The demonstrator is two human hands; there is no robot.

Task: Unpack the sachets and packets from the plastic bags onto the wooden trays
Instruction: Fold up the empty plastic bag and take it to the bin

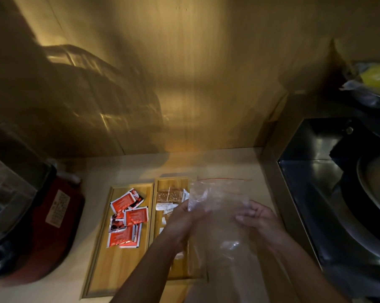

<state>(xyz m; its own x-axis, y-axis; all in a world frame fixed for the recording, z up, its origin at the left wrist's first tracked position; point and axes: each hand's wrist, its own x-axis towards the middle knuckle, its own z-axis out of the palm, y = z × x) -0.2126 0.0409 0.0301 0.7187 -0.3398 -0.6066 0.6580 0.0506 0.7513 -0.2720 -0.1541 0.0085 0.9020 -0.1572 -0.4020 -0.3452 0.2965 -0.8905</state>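
Two wooden trays lie side by side on the pale counter. The left tray (110,263) holds several red sachets (128,217) in a loose pile. The right tray (173,182) holds brown and white packets (172,196) at its far end. A clear plastic zip bag (219,193) with a red seal line is held over the right tray's right edge. My left hand (184,217) grips the bag's left side. My right hand (256,217) holds its right side with fingers curled. The bag looks see-through with nothing plain inside.
A red and black appliance (42,226) with a clear lid stands at the left. A dark metal sink (328,193) with a pan lies at the right. A wooden wall rises behind the counter. A yellow item in plastic (374,77) sits at the upper right.
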